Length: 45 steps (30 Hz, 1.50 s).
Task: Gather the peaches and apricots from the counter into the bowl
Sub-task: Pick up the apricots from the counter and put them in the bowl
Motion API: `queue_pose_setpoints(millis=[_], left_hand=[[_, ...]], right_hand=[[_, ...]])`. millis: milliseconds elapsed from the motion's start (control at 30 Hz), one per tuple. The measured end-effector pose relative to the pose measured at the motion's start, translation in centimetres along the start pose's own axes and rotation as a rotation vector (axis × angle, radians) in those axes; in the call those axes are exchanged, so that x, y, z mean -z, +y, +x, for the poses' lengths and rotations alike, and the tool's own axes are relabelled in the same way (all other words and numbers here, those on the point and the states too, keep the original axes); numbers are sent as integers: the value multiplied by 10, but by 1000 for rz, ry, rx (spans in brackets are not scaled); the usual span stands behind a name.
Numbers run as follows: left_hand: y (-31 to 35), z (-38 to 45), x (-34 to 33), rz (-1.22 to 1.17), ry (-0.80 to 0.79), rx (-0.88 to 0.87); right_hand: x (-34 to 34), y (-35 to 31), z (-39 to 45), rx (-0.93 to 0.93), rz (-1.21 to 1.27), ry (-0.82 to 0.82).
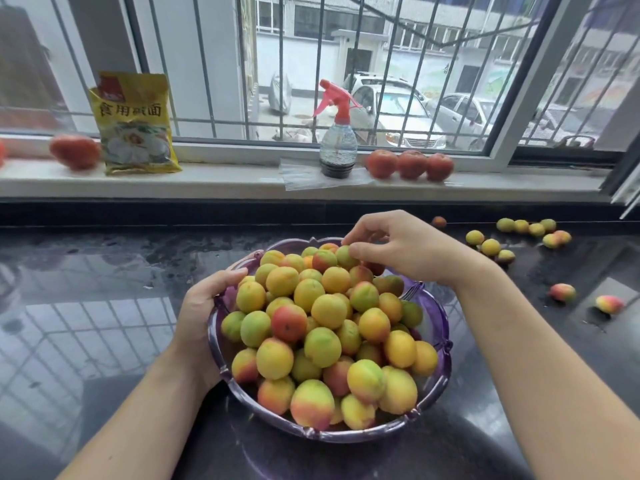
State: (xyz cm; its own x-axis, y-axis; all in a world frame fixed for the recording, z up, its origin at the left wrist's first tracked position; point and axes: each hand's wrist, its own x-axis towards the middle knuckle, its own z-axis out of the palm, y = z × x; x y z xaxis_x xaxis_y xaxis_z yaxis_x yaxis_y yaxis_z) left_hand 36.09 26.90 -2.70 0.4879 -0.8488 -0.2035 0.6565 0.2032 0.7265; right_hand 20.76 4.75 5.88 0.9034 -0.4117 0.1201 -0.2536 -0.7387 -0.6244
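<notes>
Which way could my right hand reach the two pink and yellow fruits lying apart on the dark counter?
Probably straight out to the right: the right hand is over the purple glass bowl, and only bare dark counter lies between it and the two pink and yellow fruits.

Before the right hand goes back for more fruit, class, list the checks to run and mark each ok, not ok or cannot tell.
1. Left hand steadies the purple bowl by its rim: ok.
2. Right hand fingers free of the top fruit: not ok, touching.
3. Heap stable: cannot tell.
4. Loose fruit remains on the counter: ok.
5. Room in bowl: not ok, heaped above rim.
</notes>
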Motion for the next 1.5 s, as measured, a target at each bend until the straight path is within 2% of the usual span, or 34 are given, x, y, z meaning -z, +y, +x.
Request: queue_pose_setpoints(millis=[167,233,300,400,500,600,667,900,1133,1333,1500], left_hand=[[0,1,-1,-16,-14,3],[0,2,0,-10,-10,8],[-1,2,1,1,-5,-3],[-1,2,1,8,-4,-13],[-1,2,2,19,8,-1],[-1,1,3,28,0,7],[-1,1,2,37,2,7],[-1,2,3,40,-8,-4],[-2,2,4,47,6,-6],[-2,2,2,38,-1,-13],[-2,2,3,41,2,-25]], right_hand=[[6,1,-5,-20,72,16],[15,9,-5,-52,169,166],[27,37,0,-112,194,409],[32,105,0,-359,6,753],[19,155,-20,-627,-186,865],[22,169,-34,-732,-233,932],[30,177,-39,-726,-258,945],[38,204,-33,-831,-286,730],[41,212,-23,-916,-393,671],[41,210,-21,-927,-400,734],[38,206,-25,-804,-451,839]])
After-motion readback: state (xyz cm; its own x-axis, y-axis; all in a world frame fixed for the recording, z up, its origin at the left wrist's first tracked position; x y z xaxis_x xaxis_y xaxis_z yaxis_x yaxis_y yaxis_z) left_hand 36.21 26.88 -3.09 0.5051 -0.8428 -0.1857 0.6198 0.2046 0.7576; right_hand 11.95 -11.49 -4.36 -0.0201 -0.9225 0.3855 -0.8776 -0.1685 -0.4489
